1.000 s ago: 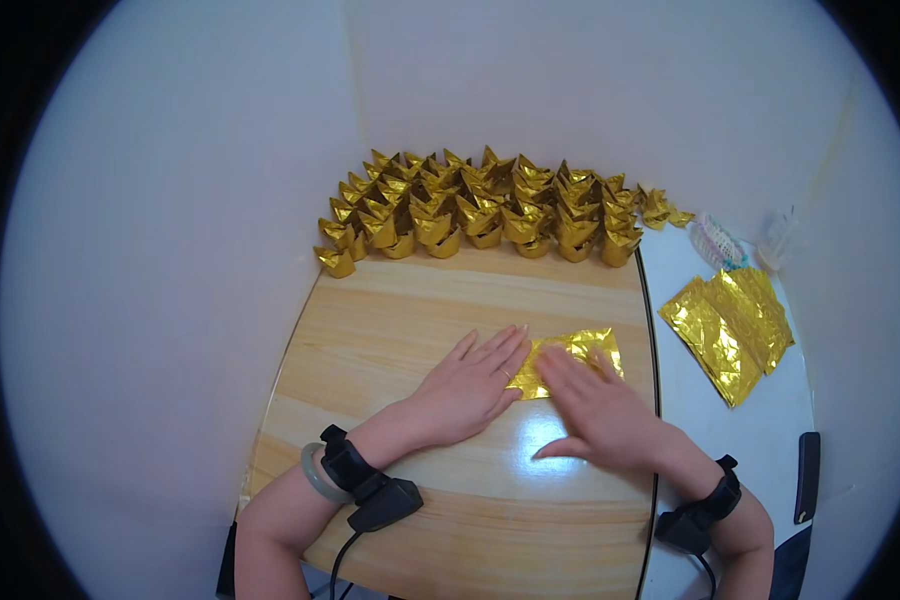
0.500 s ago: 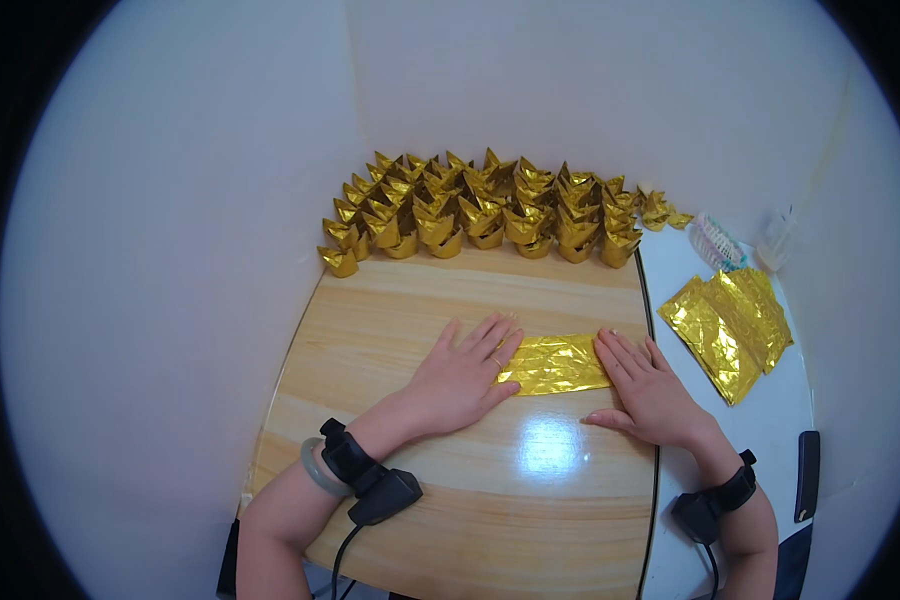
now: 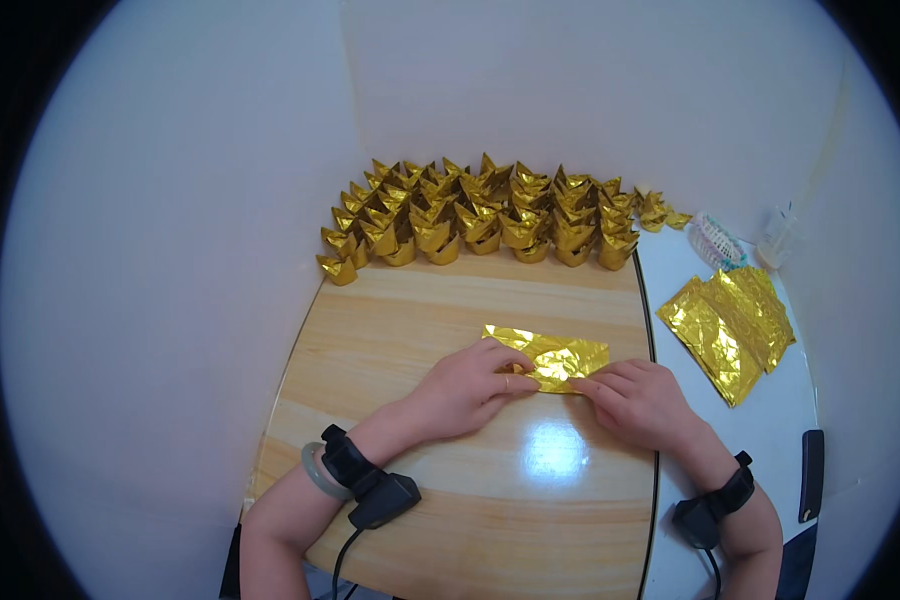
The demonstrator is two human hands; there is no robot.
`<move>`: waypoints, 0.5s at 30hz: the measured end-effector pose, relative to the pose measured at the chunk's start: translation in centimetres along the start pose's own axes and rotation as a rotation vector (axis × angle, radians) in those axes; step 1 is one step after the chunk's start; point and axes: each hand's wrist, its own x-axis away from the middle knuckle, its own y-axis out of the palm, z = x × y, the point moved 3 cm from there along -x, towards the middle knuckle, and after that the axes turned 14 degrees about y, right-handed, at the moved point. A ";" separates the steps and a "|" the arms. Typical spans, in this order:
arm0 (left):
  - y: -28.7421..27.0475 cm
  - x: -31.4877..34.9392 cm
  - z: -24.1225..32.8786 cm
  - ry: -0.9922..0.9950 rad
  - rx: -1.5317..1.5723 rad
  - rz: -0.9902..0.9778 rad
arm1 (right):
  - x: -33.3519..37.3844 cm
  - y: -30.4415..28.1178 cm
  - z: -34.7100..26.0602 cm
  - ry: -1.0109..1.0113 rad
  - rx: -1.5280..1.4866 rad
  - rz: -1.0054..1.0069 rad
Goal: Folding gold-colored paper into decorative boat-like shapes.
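A folded strip of shiny gold foil paper (image 3: 573, 352) lies crosswise on the wooden tabletop. My left hand (image 3: 478, 384) is curled at its near left part, thumb and fingertips closed on the near edge. At the near right edge, my right hand (image 3: 638, 402) pinches the foil with thumb and bent fingers. The fingertips of both hands are a short distance apart. My left palm hides some of the strip's left end.
Stacked rows of folded gold paper ingots (image 3: 480, 215) stand along the far table edge. On the white surface at right lie flat gold foil sheets (image 3: 727, 335), a beaded coil (image 3: 718, 242), a clear plastic cup (image 3: 778, 242) and a dark oblong object (image 3: 812, 475).
Both hands went from lying flat on the strip's ends to curled fingers at its near edge, closer together. More of the foil's far side now shows.
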 end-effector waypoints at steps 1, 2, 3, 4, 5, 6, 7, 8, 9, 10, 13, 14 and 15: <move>-0.1 -0.3 0.4 -0.001 -0.001 0.001 | -0.1 -0.2 -0.3 -0.023 -0.003 -0.005; -0.2 -0.6 0.9 -0.004 -0.016 -0.021 | -0.1 -0.3 -0.5 -0.024 -0.003 -0.006; -0.2 -0.9 1.1 -0.006 -0.031 -0.044 | -0.3 -0.4 -0.8 -0.022 -0.083 0.005; -0.2 -0.9 1.2 -0.008 -0.031 -0.043 | -0.2 -0.5 -1.2 -0.019 -0.164 0.015; -0.1 -1.0 1.3 0.013 -0.038 -0.033 | -0.2 -0.5 -1.5 -0.020 -0.164 0.015; -0.2 -1.0 1.4 0.035 -0.046 -0.024 | -0.3 -0.5 -1.7 0.019 -0.220 0.002; -0.1 -0.9 1.4 0.032 -0.046 -0.024 | -0.3 -0.4 -1.7 0.057 -0.278 -0.011; 0.0 -0.6 1.2 0.001 -0.049 -0.017 | -0.3 -0.4 -1.6 0.055 -0.280 -0.011; 0.1 -0.3 1.0 -0.029 -0.051 -0.010 | -0.5 -0.2 -1.3 0.088 -0.308 -0.034; 0.3 -0.2 0.8 -0.026 -0.050 -0.009 | -0.4 -0.1 -0.8 0.126 -0.330 -0.058; 0.2 0.1 0.4 -0.088 -0.005 0.062 | 0.3 0.3 0.6 0.152 -0.338 -0.130; 0.1 0.1 0.3 -0.092 -0.015 0.057 | 0.5 0.4 0.5 0.153 -0.336 -0.130; 0.0 0.0 0.4 -0.095 -0.026 0.052 | 0.7 0.7 0.7 0.295 -0.446 -0.187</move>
